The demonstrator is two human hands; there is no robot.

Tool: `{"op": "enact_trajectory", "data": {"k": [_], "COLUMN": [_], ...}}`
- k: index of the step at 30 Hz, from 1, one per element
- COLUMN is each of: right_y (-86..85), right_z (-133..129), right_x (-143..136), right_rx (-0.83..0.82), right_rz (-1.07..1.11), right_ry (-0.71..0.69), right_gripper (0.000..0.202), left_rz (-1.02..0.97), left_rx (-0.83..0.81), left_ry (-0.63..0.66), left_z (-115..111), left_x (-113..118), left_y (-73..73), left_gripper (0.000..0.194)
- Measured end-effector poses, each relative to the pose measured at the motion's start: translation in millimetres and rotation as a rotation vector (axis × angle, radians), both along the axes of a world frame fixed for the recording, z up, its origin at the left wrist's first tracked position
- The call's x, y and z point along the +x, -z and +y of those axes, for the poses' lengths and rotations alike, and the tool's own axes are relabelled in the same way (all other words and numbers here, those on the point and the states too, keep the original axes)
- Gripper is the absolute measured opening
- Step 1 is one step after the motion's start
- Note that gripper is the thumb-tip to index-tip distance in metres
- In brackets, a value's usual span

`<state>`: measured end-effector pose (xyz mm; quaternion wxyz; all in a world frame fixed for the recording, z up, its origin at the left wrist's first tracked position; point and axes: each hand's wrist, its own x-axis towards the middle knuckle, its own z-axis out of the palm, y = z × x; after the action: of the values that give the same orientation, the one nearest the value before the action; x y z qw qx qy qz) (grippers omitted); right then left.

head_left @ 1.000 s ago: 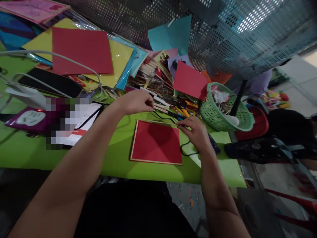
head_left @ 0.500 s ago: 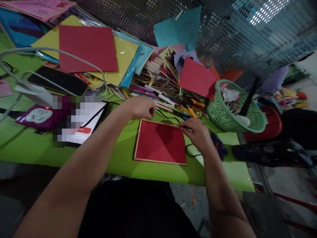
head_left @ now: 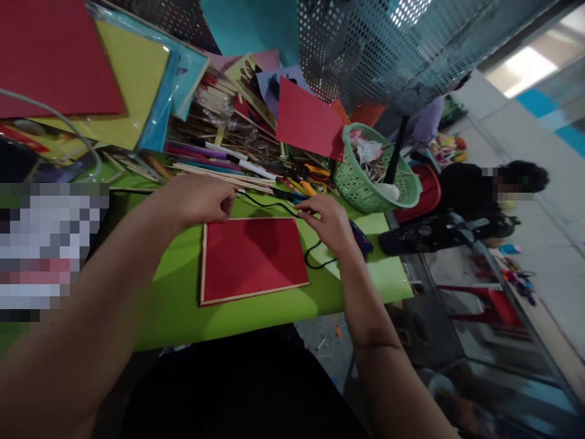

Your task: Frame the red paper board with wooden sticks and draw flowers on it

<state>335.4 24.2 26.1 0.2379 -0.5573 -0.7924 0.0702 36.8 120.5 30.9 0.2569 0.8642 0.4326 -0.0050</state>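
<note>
Tabletop green beneath red card; mesh screen behind; left hand and right hand, grips unclear.

Green basket holds scraps; person beyond.

A red rectangular sheet is laid flat on the green table. Its left and lower edges are bordered by thin pale strips; another strip is seen along the top.
</note>
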Motion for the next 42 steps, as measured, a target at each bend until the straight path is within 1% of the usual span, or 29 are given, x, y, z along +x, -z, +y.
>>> {"op": "enact_trajectory", "data": {"k": [3,8,11,16,19,24,30,42], "right_y": [-4.5,-5.3,-5.1,0.5,6.3,13.6,16.7,15.8], "right_z": [-2,-3,-3,-3,-2,-2,-2,-3], "right_x": [5,4,2,-4,-7,-9,-9,-15], "right_rx": [0.014,-0.006,-0.032,-0.041,-0.050,-0.033,-0.002,0.003], "right_rz": [0.011,-0.018,-0.050,-0.072,-0.093,-0.148,-0.161,-0.214], "right_ry": [0.035,0.004,-0.002,-0.063,-0.094,-0.104,-0.096,-0.095], "right_gripper": [0.012,0.011,0.014,0.015,0.016,0.014,0.015,0.015], "left_rz": [0.033,0.085,0.113,0.156,0.178,0.205,0.210,0.202], "left_rx": [-0.004,-0.019,-0.024,-0.034,-0.021,0.009,0.034,0.049], "left_ry": [-0.001,0.001,0.012,0.067,0.073,0.063,0.044,0.041], "left_z": [1,1,1,-3,-7,-13,-18,-20], "left_x": [0,0,0,-1,0,1,2,2], "left_y": [0.7,0.0,-3.3,-12.3,-16.1,-20.6,-23.1,-23.8], "left_gripper": [0.008,0.008,0.010,0.013,0.015,0.020,0.020,0.021]}}
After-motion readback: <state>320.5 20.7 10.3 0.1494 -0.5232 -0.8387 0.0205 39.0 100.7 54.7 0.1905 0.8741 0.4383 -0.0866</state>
